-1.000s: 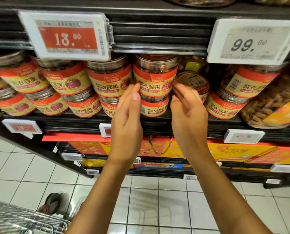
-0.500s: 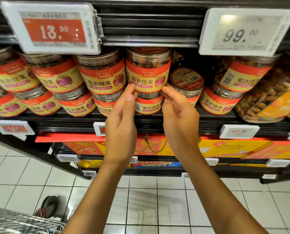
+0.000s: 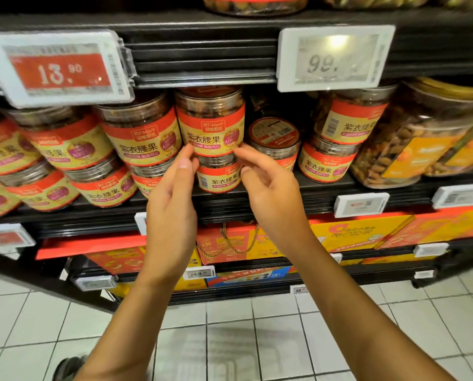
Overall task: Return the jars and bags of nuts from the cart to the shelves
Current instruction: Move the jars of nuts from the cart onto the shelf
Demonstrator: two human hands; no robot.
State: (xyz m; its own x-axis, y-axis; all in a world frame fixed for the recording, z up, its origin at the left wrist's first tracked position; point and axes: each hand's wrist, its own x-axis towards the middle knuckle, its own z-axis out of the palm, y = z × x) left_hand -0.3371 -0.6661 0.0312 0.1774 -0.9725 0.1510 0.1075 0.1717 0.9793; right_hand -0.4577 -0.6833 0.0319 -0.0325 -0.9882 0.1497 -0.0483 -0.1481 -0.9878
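Both my grips are slack and hold nothing: the left hand [image 3: 172, 204] has straight fingers and the right hand [image 3: 271, 196] loosely bent ones. Their tips sit at the lower left and lower right edges of the nut jar [image 3: 210, 125], though I cannot tell whether they touch it. That jar stands upright on a lower jar [image 3: 219, 180] on the shelf [image 3: 92, 224], just left of a tipped jar [image 3: 275, 136].
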